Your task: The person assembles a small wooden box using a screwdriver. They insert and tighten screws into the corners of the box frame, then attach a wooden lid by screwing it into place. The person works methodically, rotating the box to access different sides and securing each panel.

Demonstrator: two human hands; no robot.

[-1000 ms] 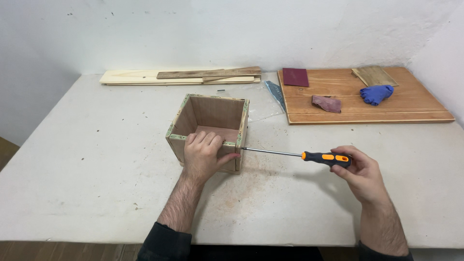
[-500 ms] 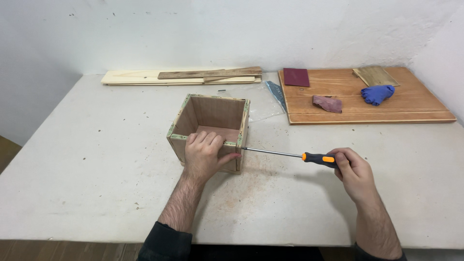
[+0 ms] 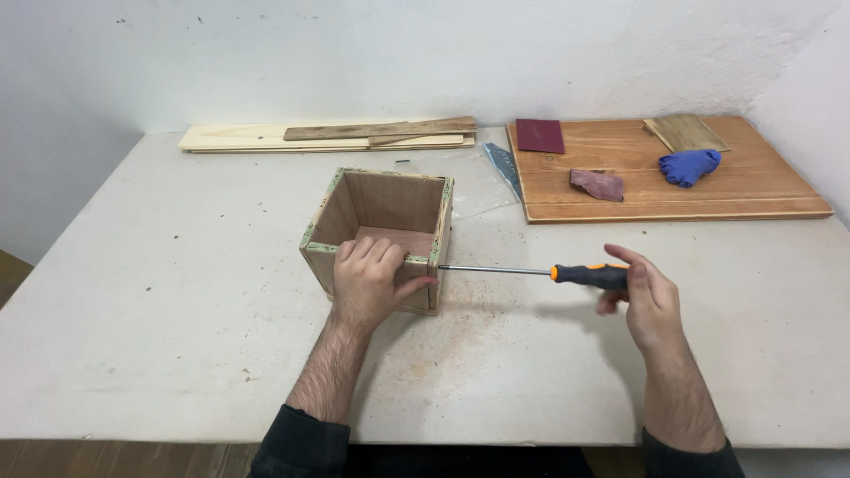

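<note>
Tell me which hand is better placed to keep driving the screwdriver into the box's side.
Right. The right hand grips the screwdriver handle, its tip at the box corner. The left hand rests over the box's near wall, steadying it.

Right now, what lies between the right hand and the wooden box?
In the head view, only the screwdriver: its thin metal shaft runs from the handle in the right hand to the wooden box, above bare dusty table.

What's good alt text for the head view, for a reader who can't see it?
A person's left hand grips the near wall of an open wooden box on a white table, while the right hand holds a black-and-orange screwdriver level, its tip at the box's right corner. Behind lie wood strips and a board bearing sandpaper pieces and a blue glove.
</note>
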